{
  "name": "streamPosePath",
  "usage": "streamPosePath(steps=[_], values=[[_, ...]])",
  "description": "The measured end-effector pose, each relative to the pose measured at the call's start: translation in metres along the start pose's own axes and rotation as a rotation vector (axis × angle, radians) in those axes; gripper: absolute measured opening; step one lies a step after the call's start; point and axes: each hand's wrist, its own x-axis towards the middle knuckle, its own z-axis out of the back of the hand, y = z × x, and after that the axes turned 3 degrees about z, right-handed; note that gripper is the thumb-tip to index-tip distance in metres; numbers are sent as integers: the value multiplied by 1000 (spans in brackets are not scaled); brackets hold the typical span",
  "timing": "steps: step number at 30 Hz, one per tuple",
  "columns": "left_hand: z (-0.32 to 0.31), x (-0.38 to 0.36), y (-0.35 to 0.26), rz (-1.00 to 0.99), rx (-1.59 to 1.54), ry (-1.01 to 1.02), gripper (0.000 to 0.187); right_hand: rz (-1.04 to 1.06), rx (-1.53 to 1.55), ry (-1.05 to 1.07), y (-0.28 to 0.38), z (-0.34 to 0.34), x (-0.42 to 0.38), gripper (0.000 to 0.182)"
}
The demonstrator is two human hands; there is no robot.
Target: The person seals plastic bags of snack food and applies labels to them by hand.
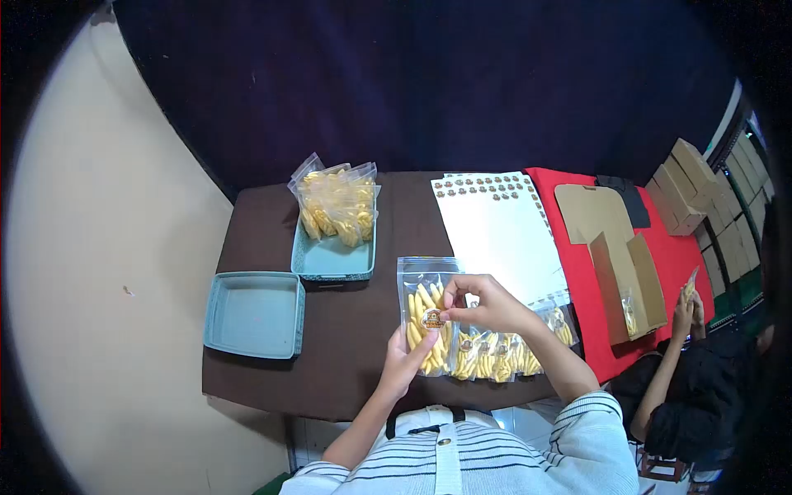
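A clear zip bag (414, 290) of yellow snack sticks is held up in front of me, its sealed strip at the top. My left hand (400, 365) grips its lower left side, thumb across the front. At the bag's middle, a round printed sticker (432, 319) is pinched at its right edge between the thumb and index finger of my right hand (493, 307). Several filled bags with the same round sticker (502, 363) lie in a row on the table, just right of the held bag and partly behind my right forearm.
White sticker sheets (495, 235) lie behind my right hand. Unlabelled bags (337, 202) fill a blue basket (334, 268); another blue basket (253, 315) stands at the left. On the red cloth (569, 247) is an open carton (610, 280) with a bag inside. A person (693, 388) at right holds a bag.
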Motion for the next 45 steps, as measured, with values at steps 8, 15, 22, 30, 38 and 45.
streamPosePath(steps=[8,15,22,30,38,45], values=[[-3,-1,-1,-8,1,-26,29,16,-110,2,3,-1,0,17],[-4,-3,2,-9,-14,-34,31,146,-258,-369,3,0,-7,14],[4,-3,12,8,-39,-64,35,191,-272,-525,-17,-21,-22,16],[-1,-2,1,-9,-40,-23,38,42,356,-688,-42,-70,-32,33],[-1,0,-2,-50,105,-51,40,190,-315,-756,-9,-67,-35,12],[-3,1,5,-71,22,-111,40,284,-509,-653,0,-69,-41,13]])
